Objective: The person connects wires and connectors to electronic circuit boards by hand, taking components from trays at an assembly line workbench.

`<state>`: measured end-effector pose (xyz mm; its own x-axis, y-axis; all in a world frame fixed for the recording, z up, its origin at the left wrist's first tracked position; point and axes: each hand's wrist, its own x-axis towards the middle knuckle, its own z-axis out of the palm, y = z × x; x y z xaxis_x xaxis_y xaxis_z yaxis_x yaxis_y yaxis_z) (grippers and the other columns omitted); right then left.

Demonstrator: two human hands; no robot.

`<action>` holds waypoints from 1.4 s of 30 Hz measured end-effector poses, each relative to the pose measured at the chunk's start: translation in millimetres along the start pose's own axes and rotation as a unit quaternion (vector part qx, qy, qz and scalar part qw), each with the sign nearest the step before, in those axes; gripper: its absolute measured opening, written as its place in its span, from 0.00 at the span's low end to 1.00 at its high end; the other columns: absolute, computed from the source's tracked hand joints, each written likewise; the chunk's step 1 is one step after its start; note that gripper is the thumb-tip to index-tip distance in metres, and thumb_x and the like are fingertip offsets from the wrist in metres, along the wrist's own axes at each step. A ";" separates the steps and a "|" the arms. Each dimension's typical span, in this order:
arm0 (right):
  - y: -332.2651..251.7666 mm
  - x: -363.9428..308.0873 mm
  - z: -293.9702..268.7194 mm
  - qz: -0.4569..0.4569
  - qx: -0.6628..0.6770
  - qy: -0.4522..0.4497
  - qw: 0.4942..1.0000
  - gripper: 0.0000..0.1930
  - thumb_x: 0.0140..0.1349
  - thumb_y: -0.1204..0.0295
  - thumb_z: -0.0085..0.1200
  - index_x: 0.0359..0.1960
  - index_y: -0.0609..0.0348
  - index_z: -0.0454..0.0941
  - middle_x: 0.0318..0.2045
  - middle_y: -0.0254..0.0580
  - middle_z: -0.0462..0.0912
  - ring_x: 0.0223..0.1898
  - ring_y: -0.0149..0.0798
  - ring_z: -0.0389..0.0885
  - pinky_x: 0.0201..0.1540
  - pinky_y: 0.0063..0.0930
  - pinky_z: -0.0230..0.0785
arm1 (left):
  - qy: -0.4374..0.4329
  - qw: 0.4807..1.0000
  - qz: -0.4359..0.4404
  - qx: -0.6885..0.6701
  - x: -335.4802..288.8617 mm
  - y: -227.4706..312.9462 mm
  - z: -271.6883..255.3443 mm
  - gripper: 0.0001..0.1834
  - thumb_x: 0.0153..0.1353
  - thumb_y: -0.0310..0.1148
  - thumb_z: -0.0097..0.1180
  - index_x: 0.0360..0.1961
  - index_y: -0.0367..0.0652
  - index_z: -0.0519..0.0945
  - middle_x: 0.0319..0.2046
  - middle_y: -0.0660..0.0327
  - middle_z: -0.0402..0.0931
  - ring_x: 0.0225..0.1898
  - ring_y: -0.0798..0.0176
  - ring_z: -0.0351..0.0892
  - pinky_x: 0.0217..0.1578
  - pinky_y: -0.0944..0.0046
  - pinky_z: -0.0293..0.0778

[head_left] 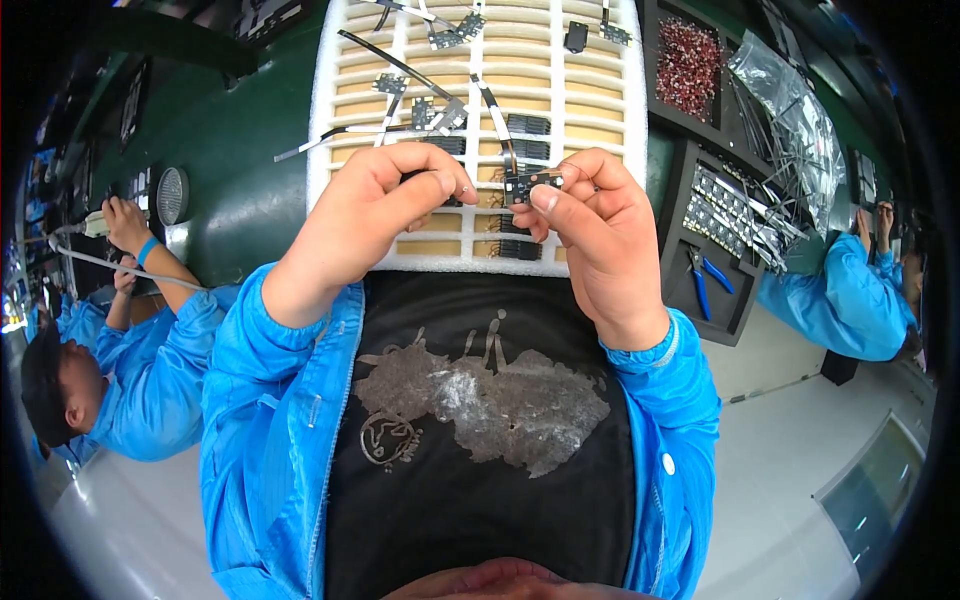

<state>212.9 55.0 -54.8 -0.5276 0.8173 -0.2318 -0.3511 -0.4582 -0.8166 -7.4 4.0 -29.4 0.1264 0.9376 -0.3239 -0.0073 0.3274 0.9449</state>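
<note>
Black board (530,187) over near half of tray (470,263), clamped between thumb and fingers of right hand (612,225). Left hand (372,195) above tray too, fingers curled; cannot tell whether gripping. Board looks light, stiff, fragile; ribbon (496,122) bendy. Best held by board edges.

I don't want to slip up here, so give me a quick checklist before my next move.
1. Small black rectangular circuit board in right hand grip: ok, between thumb and fingers.
2. Part in left hand: cannot tell, fingers hide it.
3. White foam slotted tray within reach: ok, both hands are over its near end.
4. Slots uncovered: not ok, small dark ribboned boards lie across some.
5. Blue-handled pliers put down: ok, in black rectangular tray.
</note>
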 end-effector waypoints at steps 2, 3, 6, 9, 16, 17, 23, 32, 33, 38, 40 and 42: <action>0.0 0.5 -0.4 -0.003 -0.008 -0.005 1.000 0.08 0.64 0.80 0.58 0.41 0.59 0.72 0.33 0.40 0.85 0.35 0.30 0.85 0.34 0.18 0.72 | 0.003 0.999 0.029 0.036 -0.1 -0.6 0.2 0.12 0.69 0.30 0.48 0.37 0.36 0.83 0.31 0.67 0.80 0.32 0.77 0.69 0.36 0.73 0.67; 0.3 0.9 -0.8 -0.003 -0.007 -0.005 1.000 0.08 0.64 0.80 0.58 0.41 0.59 0.72 0.33 0.40 0.85 0.35 0.30 0.85 0.34 0.18 0.72 | -0.003 1.000 0.023 0.020 -0.1 -2.7 -2.6 0.13 0.70 0.31 0.47 0.38 0.37 0.83 0.30 0.68 0.78 0.30 0.77 0.66 0.35 0.73 0.65; 2.2 2.0 -2.3 -0.003 -0.003 -0.007 1.000 0.08 0.63 0.79 0.58 0.41 0.59 0.72 0.33 0.40 0.85 0.35 0.31 0.85 0.34 0.18 0.72 | 0.013 1.000 0.015 0.001 -0.4 -2.3 -1.7 0.16 0.71 0.33 0.44 0.40 0.37 0.84 0.28 0.69 0.74 0.29 0.77 0.63 0.33 0.74 0.63; 2.3 2.0 -2.9 0.003 -0.003 -0.002 1.000 0.08 0.63 0.79 0.58 0.40 0.59 0.72 0.33 0.40 0.86 0.35 0.31 0.85 0.34 0.18 0.72 | 0.029 0.999 0.014 -0.011 -0.6 -2.1 0.9 0.17 0.71 0.35 0.43 0.43 0.35 0.82 0.28 0.70 0.71 0.30 0.77 0.62 0.33 0.74 0.60; 0.2 1.4 -0.4 0.010 -0.001 0.012 1.000 0.07 0.63 0.81 0.58 0.38 0.58 0.72 0.32 0.39 0.84 0.34 0.30 0.85 0.34 0.18 0.72 | 0.008 0.993 -0.033 -0.111 -2.2 -2.9 7.6 0.08 0.71 0.32 0.44 0.42 0.42 0.74 0.28 0.70 0.66 0.29 0.77 0.61 0.30 0.76 0.56; 0.2 0.9 0.0 0.009 0.001 0.014 1.000 0.07 0.63 0.81 0.58 0.38 0.58 0.72 0.32 0.38 0.84 0.34 0.30 0.84 0.34 0.19 0.72 | 0.010 0.993 -0.033 -0.113 -2.3 -3.2 6.7 0.08 0.71 0.32 0.44 0.42 0.42 0.74 0.28 0.70 0.66 0.29 0.77 0.61 0.30 0.76 0.56; 2.7 -0.2 1.3 0.016 0.012 0.014 1.000 0.08 0.62 0.82 0.58 0.37 0.57 0.72 0.32 0.38 0.84 0.33 0.30 0.84 0.34 0.18 0.72 | -0.006 0.994 0.028 -0.104 -1.1 -9.0 7.6 0.02 0.71 0.28 0.50 0.41 0.42 0.73 0.31 0.71 0.69 0.32 0.78 0.65 0.34 0.75 0.65; 6.4 -3.6 5.9 0.022 0.000 -0.001 1.000 0.08 0.62 0.83 0.58 0.36 0.58 0.72 0.32 0.39 0.84 0.35 0.31 0.85 0.34 0.18 0.72 | -0.002 0.993 0.059 -0.098 -3.4 -8.4 11.4 0.03 0.70 0.27 0.49 0.41 0.40 0.73 0.34 0.66 0.72 0.36 0.74 0.70 0.39 0.73 0.67; 6.9 -3.7 5.8 0.022 0.000 0.000 1.000 0.08 0.62 0.83 0.58 0.36 0.58 0.72 0.32 0.39 0.84 0.35 0.31 0.85 0.34 0.18 0.72 | -0.003 0.994 0.068 -0.089 -3.0 -9.9 9.7 0.02 0.70 0.26 0.49 0.40 0.40 0.72 0.34 0.66 0.72 0.36 0.74 0.71 0.41 0.72 0.68; 8.7 -4.8 8.6 0.006 -0.007 -0.009 1.000 0.09 0.61 0.84 0.58 0.35 0.58 0.71 0.33 0.40 0.84 0.36 0.30 0.85 0.34 0.18 0.73 | -0.001 0.995 0.094 -0.034 -3.8 -11.6 9.3 0.02 0.70 0.25 0.48 0.40 0.39 0.72 0.34 0.66 0.71 0.37 0.74 0.71 0.42 0.72 0.69; 7.9 -5.1 10.1 0.007 -0.006 -0.010 1.000 0.09 0.62 0.84 0.57 0.35 0.59 0.71 0.34 0.41 0.84 0.36 0.31 0.85 0.36 0.19 0.74 | 0.007 0.996 0.085 -0.022 -5.7 -11.1 10.9 0.02 0.70 0.25 0.48 0.39 0.39 0.72 0.33 0.66 0.71 0.37 0.74 0.71 0.41 0.72 0.68; 8.4 -5.3 11.4 0.008 -0.004 -0.012 1.000 0.08 0.62 0.85 0.57 0.35 0.59 0.71 0.35 0.42 0.84 0.37 0.31 0.85 0.38 0.20 0.76 | 0.007 0.996 0.088 -0.034 -5.7 -12.4 12.7 0.01 0.70 0.25 0.47 0.39 0.40 0.71 0.33 0.66 0.70 0.37 0.74 0.70 0.41 0.72 0.68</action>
<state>203.9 42.8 -54.4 -0.5508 0.8016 -0.2327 -0.3366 -0.4684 -0.8169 4.6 -6.9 -38.6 0.1027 0.9825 -0.1557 -0.0959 0.1655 0.9815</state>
